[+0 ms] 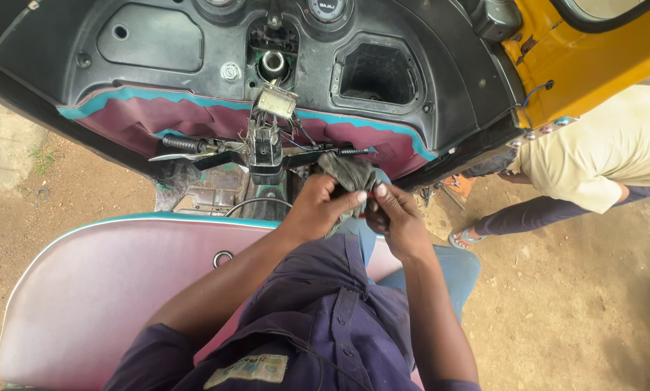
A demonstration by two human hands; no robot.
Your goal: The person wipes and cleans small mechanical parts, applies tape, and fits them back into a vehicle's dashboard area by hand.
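Both my hands meet at the middle of the head view, wrapped around a crumpled grey rag (350, 174). My left hand (317, 206) grips the rag's lower left side, fingers curled over it. My right hand (396, 213) pinches the rag's right side, thumb up. The rag sits just in front of the right end of a three-wheeler's handlebar (263, 152), near its bare right grip (354, 151). What the rag covers is hidden.
A black dashboard (158, 43) with an open steering hole spans the top. A maroon seat (107, 282) with teal piping lies below my arms. Another person in a cream shirt (607, 145) crouches at the right on dirt ground by the yellow body panel (593, 65).
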